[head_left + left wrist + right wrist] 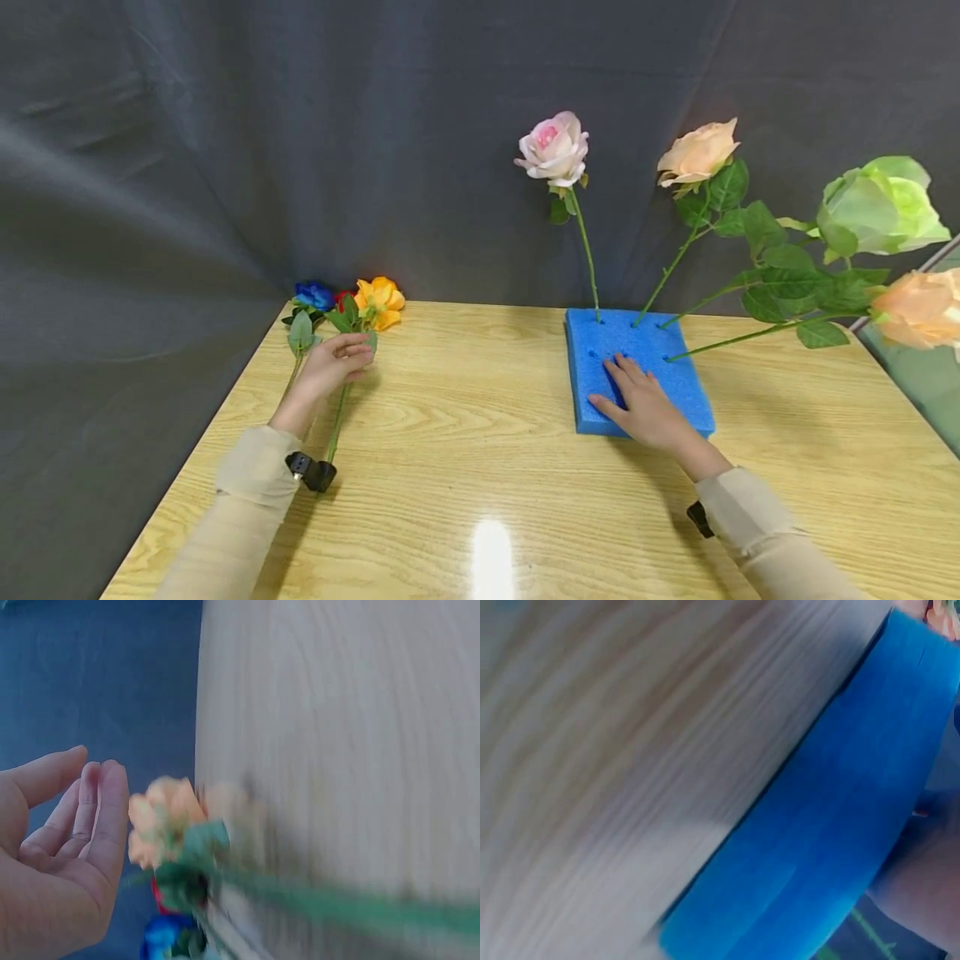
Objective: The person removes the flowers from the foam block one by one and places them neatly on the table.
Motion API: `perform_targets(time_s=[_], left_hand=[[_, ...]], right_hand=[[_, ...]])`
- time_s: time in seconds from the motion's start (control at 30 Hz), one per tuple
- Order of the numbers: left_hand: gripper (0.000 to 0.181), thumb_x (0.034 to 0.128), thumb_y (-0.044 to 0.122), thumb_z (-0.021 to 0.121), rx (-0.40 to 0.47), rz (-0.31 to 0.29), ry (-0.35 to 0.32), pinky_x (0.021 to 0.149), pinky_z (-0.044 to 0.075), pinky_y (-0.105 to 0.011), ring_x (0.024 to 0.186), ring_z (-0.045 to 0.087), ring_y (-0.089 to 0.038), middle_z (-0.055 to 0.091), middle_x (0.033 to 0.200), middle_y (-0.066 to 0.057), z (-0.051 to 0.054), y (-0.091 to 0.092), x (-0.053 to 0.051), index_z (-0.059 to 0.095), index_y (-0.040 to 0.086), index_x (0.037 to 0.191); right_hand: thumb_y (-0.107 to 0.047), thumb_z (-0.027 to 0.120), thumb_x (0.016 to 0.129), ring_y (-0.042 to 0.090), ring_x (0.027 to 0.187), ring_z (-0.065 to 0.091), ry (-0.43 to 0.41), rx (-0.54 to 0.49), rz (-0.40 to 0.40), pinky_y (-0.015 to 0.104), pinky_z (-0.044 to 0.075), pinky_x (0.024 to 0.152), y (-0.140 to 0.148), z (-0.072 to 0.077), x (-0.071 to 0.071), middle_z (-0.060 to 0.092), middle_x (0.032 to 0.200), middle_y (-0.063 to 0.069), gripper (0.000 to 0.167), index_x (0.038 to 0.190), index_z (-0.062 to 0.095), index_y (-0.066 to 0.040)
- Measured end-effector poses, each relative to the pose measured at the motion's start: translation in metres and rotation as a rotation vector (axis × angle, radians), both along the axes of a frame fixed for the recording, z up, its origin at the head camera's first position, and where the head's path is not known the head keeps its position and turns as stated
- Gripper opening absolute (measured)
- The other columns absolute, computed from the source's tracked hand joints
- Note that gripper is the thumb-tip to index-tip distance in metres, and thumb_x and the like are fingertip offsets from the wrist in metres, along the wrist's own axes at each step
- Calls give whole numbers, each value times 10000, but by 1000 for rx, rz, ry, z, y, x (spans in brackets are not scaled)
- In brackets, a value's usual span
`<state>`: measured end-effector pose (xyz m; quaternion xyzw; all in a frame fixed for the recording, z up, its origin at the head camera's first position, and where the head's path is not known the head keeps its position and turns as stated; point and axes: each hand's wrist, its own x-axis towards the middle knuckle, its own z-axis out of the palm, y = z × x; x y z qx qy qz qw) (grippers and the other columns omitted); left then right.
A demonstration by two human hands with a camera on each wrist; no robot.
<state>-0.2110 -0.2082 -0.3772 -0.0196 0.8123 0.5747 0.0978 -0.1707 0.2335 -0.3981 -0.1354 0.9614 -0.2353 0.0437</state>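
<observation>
My left hand (335, 364) hovers over the loose artificial flowers at the table's far left, thumb and fingers loosely bent. In the left wrist view nothing lies between its fingertips. Nearest to it is a yellow-orange flower (380, 302) with a long green stem; a blue flower (313, 295) and a partly hidden red one (342, 299) lie beside it. My right hand (651, 410) rests with spread fingers on a blue foam block (686, 392). Standing in the block are a pale pink rose (555, 150), two peach roses (697, 154) and a green rose (879, 208).
The stems lean out over the wooden table (450, 417), mostly toward the right. Holes show in the foam's top. A dark cloth (420, 150) hangs behind the table and along its left side. A bright reflection falls near the front edge.
</observation>
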Motion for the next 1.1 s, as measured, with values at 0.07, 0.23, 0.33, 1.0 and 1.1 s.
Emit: perform_targets(time_s=[0.07,0.23,0.33,1.0,1.1], left_hand=[[513,988,141,522,28,-11,1,1053,464,-459,1212,542,-294,449,1408,-263,1,10,-4,357,-7,1451],[495,982,118,527,98,-22,-7,1062,448,-484,1242,518,-309,464,1406,-255,1,37,-12,383,3,1441],[484,980,98,525,138,-25,0,1058,447,-496,1255,505,-331,468,1400,-260,0,53,-16,392,0,1435],[409,987,94,512,275,-82,33,1034,465,-508,1231,534,-380,507,1358,-255,-1,133,-26,464,20,1387],[409,985,110,525,276,-93,35,1032,468,-505,1234,534,-383,509,1359,-253,-1,138,-26,472,25,1381]], right_hand=[[-457,487,977,515,1422,106,-5,7,-11,693,72,1130,-7,0,-1,132,1547,329,782,1483,218,75],[-531,491,949,489,1441,68,-12,54,-35,694,18,1134,-18,-2,-5,89,1566,306,861,1503,175,47],[-563,505,928,484,1446,47,-21,88,-46,696,-5,1134,-23,-4,-7,61,1572,299,904,1512,155,31],[-368,501,943,460,1458,-16,-65,158,4,688,-45,1134,-24,-4,-7,-28,1586,268,808,1524,87,11],[-376,510,935,455,1461,-2,-50,154,36,689,-41,1134,-21,-5,-6,-15,1589,260,810,1525,106,4]])
